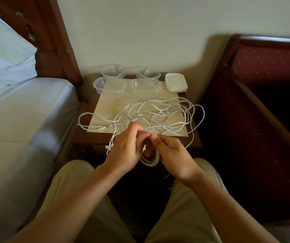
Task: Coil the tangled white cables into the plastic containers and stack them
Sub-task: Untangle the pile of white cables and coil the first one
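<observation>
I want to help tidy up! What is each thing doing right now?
Left hand: holds the coil.
Right hand: pinches the cable.
Coil: partly wound, between the hands.
Tangled cables: loose on the table.
Four containers: open, empty.
Lids: stacked, unused.

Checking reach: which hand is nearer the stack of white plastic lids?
Right. The right hand is below-left of the stack of white plastic lids; the left hand lies farther left.

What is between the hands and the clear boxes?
In the head view, the tangled white cables lie on the table between the hands and the clear boxes.
</observation>
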Available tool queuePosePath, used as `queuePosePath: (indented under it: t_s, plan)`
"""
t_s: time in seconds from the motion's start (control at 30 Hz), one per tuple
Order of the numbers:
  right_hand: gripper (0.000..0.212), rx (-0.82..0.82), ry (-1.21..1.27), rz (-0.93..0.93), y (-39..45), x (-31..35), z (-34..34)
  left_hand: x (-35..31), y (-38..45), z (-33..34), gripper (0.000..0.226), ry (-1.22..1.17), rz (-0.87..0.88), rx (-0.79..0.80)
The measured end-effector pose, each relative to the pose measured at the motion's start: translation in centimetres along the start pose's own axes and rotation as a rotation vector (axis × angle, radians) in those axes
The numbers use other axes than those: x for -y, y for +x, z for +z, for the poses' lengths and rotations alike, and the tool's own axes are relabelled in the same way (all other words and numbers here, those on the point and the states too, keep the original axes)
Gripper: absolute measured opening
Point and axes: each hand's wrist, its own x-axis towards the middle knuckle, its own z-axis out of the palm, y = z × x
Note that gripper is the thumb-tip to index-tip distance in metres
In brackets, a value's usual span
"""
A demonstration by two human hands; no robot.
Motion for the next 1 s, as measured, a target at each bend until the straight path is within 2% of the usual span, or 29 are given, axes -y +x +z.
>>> queuePosePath:
  t_s: [0.07,0.17,0.3,0.4,0.47,0.53,0.63,0.73,1.0]
  plan:
    - [0.043,0.009,-0.100,0.035,0.2,0.2,-0.7,0.2,-0.1,0.1,0.023,0.022,0.050,-0.016]
    - [0.031,0.103,-0.149,0.159,0.4,0.6,-1.8,0.5,-0.2,0.1,0.023,0.032,0.080,0.009]
    - [0.044,0.191,-0.172,0.308,1.1,0.9,-3.7,0.8,-0.3,0.1,0.029,0.046,0.028,0.054]
    - [0.020,0.222,-0.210,0.368,1.6,1.3,-4.6,1.2,-0.5,0.1,0.033,0.059,-0.017,0.071]
    - [0.018,0.204,-0.202,0.383,1.9,1.2,-4.7,1.2,-0.5,0.1,0.037,0.067,-0.053,0.080]
    - [0.022,0.137,-0.090,0.444,2.1,1.0,-4.8,1.1,-0.5,0.1,0.041,0.075,-0.086,0.086]
    - [0.025,0.031,0.289,0.539,2.3,1.1,-4.2,0.9,-0.5,0.2,0.040,0.085,-0.124,0.082]
    - [0.027,-0.078,0.414,0.501,2.2,1.0,-2.7,0.4,-0.4,0.7,0.033,0.068,-0.164,0.062]
    - [0.034,-0.199,0.038,0.262,1.6,-0.1,-1.6,-0.3,-0.1,1.3,0.014,-0.037,-0.206,0.043]
